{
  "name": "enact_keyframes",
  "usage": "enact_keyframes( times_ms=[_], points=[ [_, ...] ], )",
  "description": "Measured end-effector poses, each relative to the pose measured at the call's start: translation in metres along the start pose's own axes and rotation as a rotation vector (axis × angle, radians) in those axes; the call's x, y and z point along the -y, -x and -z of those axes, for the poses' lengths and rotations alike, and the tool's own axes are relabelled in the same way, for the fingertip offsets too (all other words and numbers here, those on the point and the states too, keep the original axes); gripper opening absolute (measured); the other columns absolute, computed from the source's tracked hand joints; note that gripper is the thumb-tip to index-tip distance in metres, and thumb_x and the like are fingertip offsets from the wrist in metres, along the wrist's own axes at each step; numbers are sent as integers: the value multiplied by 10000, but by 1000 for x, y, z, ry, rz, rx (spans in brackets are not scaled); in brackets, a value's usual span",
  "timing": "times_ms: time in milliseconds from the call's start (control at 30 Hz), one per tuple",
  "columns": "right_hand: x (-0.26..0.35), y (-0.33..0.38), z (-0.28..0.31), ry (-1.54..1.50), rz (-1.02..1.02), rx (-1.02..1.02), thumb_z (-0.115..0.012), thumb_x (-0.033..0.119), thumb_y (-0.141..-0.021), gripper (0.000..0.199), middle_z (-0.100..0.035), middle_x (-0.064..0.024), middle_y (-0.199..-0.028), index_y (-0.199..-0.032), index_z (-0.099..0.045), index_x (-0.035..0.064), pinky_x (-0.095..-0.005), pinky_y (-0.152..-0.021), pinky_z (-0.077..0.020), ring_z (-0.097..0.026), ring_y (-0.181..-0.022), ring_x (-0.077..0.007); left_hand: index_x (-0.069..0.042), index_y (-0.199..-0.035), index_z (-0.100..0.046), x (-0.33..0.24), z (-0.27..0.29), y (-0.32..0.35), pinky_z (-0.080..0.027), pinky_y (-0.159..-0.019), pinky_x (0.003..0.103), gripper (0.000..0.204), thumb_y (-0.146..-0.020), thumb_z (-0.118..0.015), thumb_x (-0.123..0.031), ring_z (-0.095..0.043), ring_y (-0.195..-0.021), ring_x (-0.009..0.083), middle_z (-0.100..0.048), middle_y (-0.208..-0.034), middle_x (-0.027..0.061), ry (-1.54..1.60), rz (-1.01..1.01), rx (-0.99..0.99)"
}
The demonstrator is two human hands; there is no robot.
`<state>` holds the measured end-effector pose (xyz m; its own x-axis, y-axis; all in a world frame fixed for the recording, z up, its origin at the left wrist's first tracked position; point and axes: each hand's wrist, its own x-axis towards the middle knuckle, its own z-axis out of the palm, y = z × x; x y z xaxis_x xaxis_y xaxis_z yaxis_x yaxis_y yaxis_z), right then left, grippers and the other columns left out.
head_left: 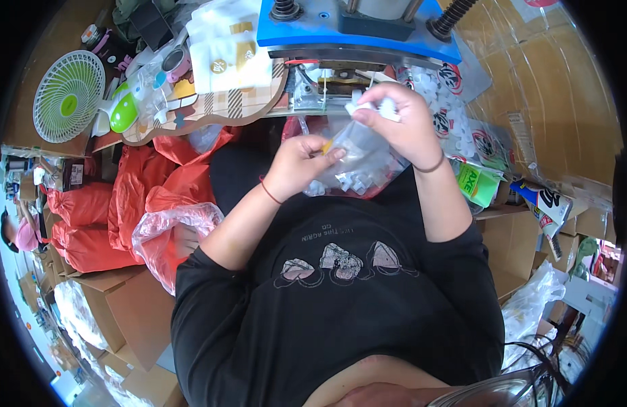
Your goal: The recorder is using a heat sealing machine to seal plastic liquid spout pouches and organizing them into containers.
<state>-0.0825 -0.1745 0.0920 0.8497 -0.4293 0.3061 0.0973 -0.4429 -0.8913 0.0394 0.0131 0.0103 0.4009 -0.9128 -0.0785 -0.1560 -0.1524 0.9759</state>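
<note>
Clear plastic gleams at the upper centre of the frame, where a worker's left hand [294, 161] appears to pinch a thin bag [369, 141] between thumb and forefinger, the grip narrow. Just up and to the right, the right hand [409, 123] closes its fingertips around small white parts [358, 107]; how many cannot be told. The bag hangs between the hands, above a red-rimmed container [369, 195] whose loose white contents [354, 182] show below it. At the top stands a press with a blue plate [276, 22]. For clean handling, the left pinch would best stay light but firm near the bag's edge, holding the film taut, while the right fingers keep the parts bunched. Working low over the container should catch any that slip; tugging hard could crease or tear the film.
</note>
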Motion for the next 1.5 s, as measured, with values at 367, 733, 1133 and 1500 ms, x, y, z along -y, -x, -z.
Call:
enact_keyframes(
  times_ms=[367,733,1133,1500],
  points=[
    [-20,6,57,29,-229,207,-754,187,-887,193,-635,-9,-908,-954,-632,53,-234,-651,-468,-569,-770,-92,0,-1179,-658,-5,-40,-1,-561,-826,283,253,-956,-636,-118,-688,-887,128,-718,-1021,67,718,327,396],
    [-48,47,56,-793,-468,3,-562,331,-1023,259,-556,-46,-852,-921,-506,100,-172,-472,-313,-474,-666,-58,32,-1184,-637,22,14,-77,-571,-779,301,372,-865,-750,-123,-692,-865,158,-705,-1044,127,805,332,178],
    [-42,66,48,28,-194,-13,-549,252,-1026,213,-594,-32,-897,-1103,-578,55,-231,-668,-429,-525,-755,-84,4,-1325,-519,34,108,-39,-474,-957,406,466,-938,-666,-211,-609,-1109,260,-613,-1205,162,-1088,-396,-580],
    [-13,34,13,328,100,216,-617,154,-971,168,-665,-92,-967,-1065,-640,16,-314,-800,-493,-636,-875,-200,15,-1011,-711,11,52,9,-501,-747,228,213,-981,-637,-184,-608,-787,49,-695,-808,6,-54,-7,-172]
  ],
)
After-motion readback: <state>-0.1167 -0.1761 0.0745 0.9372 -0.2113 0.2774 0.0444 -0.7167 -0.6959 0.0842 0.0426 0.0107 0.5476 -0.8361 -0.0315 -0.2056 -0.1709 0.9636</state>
